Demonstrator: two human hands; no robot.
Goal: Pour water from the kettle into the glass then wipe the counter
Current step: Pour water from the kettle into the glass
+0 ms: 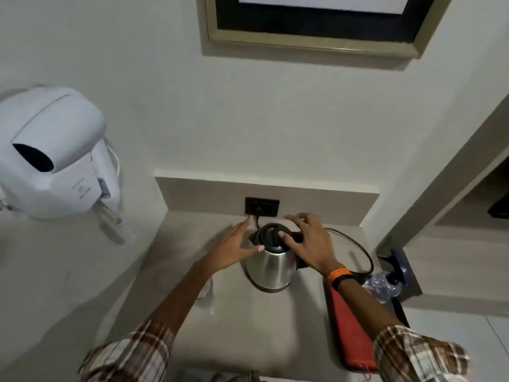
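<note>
steel kettle [271,267] with black lid, upright between open left hand [234,250] and open right hand [311,244]

**Plaid sleeves, a ring and two wristbands**

Both arms wear a brown-and-white plaid shirt, cuffs pushed up well short of the wrists. The right hand [309,245] has a striped metal-looking ring on one finger. Just behind that hand sit an orange wristband [338,273] and a black band [344,281], touching each other. The left hand [235,248] wears nothing.
</note>
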